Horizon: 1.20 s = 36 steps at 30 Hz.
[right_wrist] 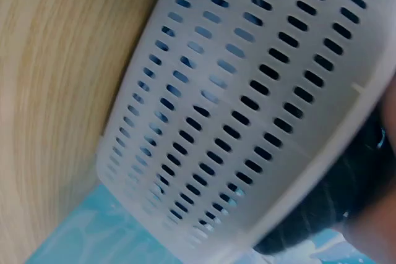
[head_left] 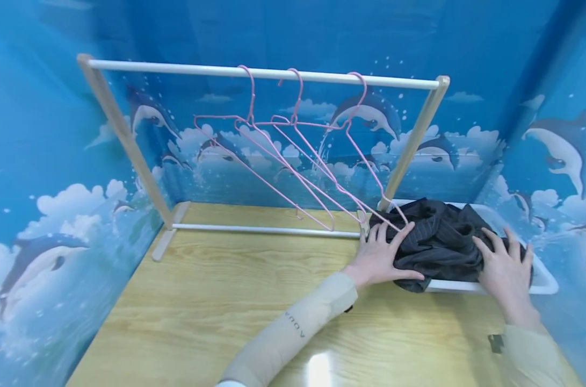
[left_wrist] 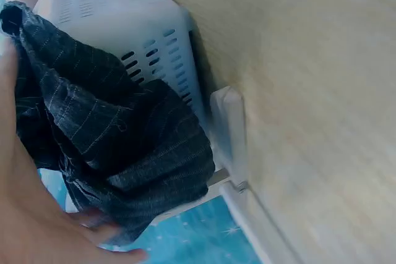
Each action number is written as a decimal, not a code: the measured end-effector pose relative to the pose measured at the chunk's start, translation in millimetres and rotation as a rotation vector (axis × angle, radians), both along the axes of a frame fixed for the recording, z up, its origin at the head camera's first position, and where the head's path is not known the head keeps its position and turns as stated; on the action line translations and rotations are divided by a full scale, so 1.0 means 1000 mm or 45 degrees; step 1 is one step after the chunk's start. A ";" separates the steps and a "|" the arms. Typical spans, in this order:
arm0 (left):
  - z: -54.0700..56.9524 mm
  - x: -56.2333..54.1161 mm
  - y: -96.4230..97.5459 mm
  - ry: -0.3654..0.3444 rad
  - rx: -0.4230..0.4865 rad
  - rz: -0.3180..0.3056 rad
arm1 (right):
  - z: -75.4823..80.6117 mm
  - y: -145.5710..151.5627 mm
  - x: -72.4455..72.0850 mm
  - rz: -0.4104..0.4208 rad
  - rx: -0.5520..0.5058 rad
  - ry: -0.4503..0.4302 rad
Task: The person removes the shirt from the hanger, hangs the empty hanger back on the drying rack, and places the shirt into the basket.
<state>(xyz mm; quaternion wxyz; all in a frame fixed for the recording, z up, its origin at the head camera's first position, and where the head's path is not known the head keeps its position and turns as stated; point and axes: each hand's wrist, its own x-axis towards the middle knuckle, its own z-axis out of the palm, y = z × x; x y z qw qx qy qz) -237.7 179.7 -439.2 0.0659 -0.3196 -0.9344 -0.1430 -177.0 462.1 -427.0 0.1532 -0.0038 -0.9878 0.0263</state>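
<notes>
A dark pinstriped garment [head_left: 438, 236] lies bunched in a white plastic basket [head_left: 544, 282], and part of it spills over the left side. My left hand [head_left: 377, 260] touches this overhanging part with fingers spread, close to the lower corner of the nearest pink hanger. On the right, my right hand [head_left: 505, 271] rests on the garment at the basket's front rim, its fingers spread apart. The left wrist view has the cloth [left_wrist: 105, 128] draped beside the left hand [left_wrist: 37, 214]. Perforated basket wall [right_wrist: 247, 91] fills most of the right wrist view, with the right hand blurred at its edge.
Three pink wire hangers [head_left: 297, 121] hang from the white top bar [head_left: 176, 68] of a wooden-legged rack. Its low white bar [head_left: 263, 230] runs just above the wooden table [head_left: 225, 290]. Dolphin-printed blue sheeting [head_left: 41, 177] encloses the back and sides.
</notes>
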 end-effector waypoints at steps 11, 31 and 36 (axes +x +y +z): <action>-0.004 0.013 0.005 0.073 0.052 0.036 | 0.004 -0.014 0.020 0.007 -0.160 0.168; -0.004 -0.014 -0.007 -0.276 0.336 0.220 | -0.006 -0.023 0.023 -0.044 -0.126 0.251; -0.021 -0.028 -0.010 -0.537 0.549 0.118 | -0.008 -0.023 0.021 -0.077 -0.112 0.250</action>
